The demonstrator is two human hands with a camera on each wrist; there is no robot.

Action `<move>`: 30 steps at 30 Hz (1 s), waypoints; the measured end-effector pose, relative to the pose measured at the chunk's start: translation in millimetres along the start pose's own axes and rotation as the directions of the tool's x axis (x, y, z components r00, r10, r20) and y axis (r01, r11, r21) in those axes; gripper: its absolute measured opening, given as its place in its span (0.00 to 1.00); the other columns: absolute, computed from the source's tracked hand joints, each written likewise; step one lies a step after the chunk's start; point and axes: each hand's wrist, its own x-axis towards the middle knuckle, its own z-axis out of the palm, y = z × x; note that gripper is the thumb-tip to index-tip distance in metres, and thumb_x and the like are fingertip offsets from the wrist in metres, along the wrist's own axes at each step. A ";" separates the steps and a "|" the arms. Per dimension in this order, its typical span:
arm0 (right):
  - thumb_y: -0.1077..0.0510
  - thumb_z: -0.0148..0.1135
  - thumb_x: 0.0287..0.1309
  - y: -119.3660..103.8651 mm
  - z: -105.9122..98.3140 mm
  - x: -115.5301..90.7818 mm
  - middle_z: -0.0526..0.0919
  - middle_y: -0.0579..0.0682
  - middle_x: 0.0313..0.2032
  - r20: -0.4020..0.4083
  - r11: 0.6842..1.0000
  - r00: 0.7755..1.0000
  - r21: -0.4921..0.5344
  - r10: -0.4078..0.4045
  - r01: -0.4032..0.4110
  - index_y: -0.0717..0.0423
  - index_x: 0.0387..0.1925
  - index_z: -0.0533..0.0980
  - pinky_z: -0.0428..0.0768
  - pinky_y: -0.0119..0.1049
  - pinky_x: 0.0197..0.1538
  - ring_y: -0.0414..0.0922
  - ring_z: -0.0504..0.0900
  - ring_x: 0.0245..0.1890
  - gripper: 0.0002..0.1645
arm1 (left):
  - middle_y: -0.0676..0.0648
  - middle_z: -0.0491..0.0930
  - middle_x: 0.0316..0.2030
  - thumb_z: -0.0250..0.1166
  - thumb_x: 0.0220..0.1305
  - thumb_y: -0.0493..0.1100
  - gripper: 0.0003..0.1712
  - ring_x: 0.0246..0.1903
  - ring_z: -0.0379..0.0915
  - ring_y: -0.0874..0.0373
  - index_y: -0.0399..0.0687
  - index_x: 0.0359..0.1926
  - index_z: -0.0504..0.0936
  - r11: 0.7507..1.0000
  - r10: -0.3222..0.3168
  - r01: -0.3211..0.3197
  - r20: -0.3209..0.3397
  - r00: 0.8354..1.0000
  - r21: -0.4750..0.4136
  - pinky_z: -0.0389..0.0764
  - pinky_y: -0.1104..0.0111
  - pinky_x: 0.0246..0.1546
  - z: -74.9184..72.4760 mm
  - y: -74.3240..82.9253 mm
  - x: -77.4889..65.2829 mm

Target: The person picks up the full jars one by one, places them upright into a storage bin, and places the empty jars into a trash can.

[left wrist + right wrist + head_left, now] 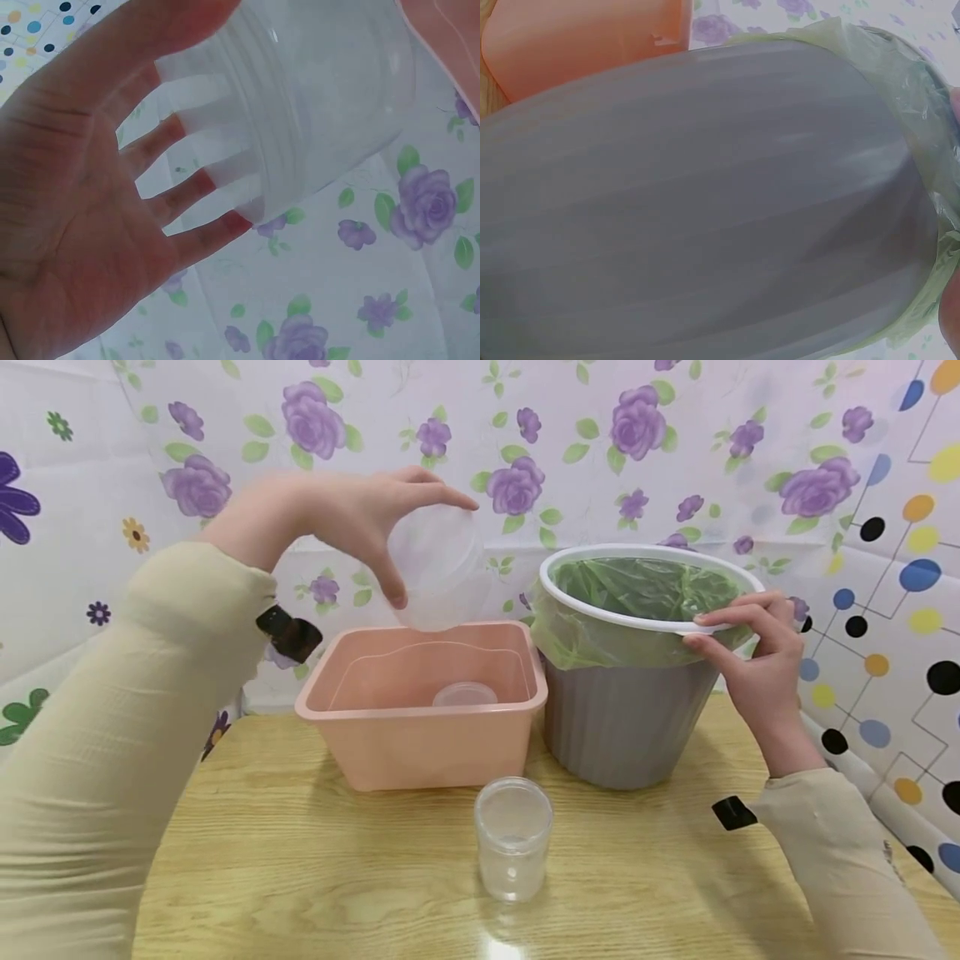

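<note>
Jar (441,577), top-centre — light, slick, I judge; left hand (363,514) grips ringed end (270,112), best hold. Right hand (767,647) pinches bin rim (637,622).

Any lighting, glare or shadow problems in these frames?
Head: bright overall, a glare spot on the table at the bottom edge, soft shadow beside the bin; the held jar washes out against the pale cloth. Left wrist: dimmer, low contrast, faint highlights on the jar. Right wrist: also dim, dark diagonal shadow across the bin's side.
</note>
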 end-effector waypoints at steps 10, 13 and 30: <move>0.64 0.77 0.46 0.1 1.2 -1.0 0.75 0.31 0.36 -0.008 1.000 1.000 0.003 0.007 -0.007 0.71 0.33 0.83 0.61 0.29 0.57 0.35 0.68 0.47 0.14 | 0.50 0.37 0.78 0.79 0.47 0.44 0.69 0.78 0.34 0.47 0.71 0.78 0.40 1.000 0.027 -0.028 -0.063 0.998 -0.008 0.60 0.42 0.72 -16.2 13.5 30.5; 0.65 0.77 0.46 0.9 1.3 -0.7 0.75 0.31 0.36 -0.008 1.000 1.000 -0.002 0.008 -0.008 0.71 0.33 0.83 0.62 0.28 0.56 0.34 0.68 0.47 0.15 | 0.50 0.38 0.78 0.79 0.47 0.43 0.69 0.78 0.36 0.49 0.73 0.78 0.40 1.000 0.023 -0.024 -0.075 0.997 -0.009 0.61 0.46 0.72 -20.5 20.6 39.5; 0.66 0.76 0.47 -0.6 1.2 -1.3 0.74 0.29 0.36 -0.001 0.996 0.998 -0.066 0.057 -0.057 0.71 0.35 0.82 0.60 0.26 0.56 0.31 0.67 0.48 0.14 | 0.56 0.32 0.79 0.78 0.48 0.44 0.69 0.77 0.40 0.54 0.77 0.77 0.38 0.997 0.078 -0.080 -0.081 0.994 -0.022 0.71 0.58 0.65 -26.0 69.0 97.2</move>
